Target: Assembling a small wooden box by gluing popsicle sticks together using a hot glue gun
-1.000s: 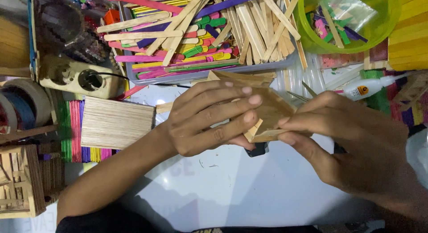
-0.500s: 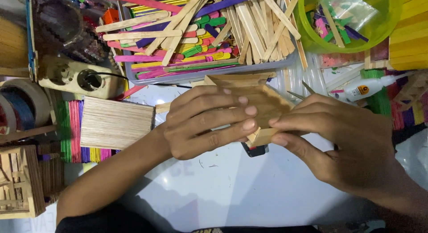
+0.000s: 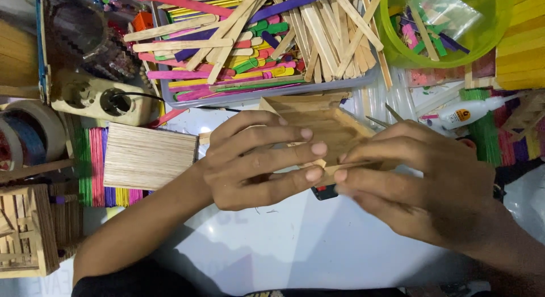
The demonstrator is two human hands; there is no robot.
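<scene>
Both my hands hold a small box-like piece built of plain wooden craft sticks (image 3: 323, 124) over the white table. My left hand (image 3: 255, 160) lies across its near side, fingers stretched along the wood. My right hand (image 3: 420, 183) grips the piece's right end, with fingertips pinching a thin stick at the lower edge. Most of the piece is hidden under my fingers. A small dark object (image 3: 323, 192) peeks out beneath my hands.
A tray of coloured and plain craft sticks (image 3: 255, 41) sits behind. A green bowl (image 3: 437, 30) with stick offcuts stands at back right, a glue bottle (image 3: 471, 111) beside it. At left are a flat stick panel (image 3: 149, 156), a power strip (image 3: 99, 98), tape rolls (image 3: 22, 132) and a small stick house (image 3: 25, 231).
The wooden piece has been turned and shifted slightly up and to the right between my hands. My right hand's fingers have slid toward its lower edge.
</scene>
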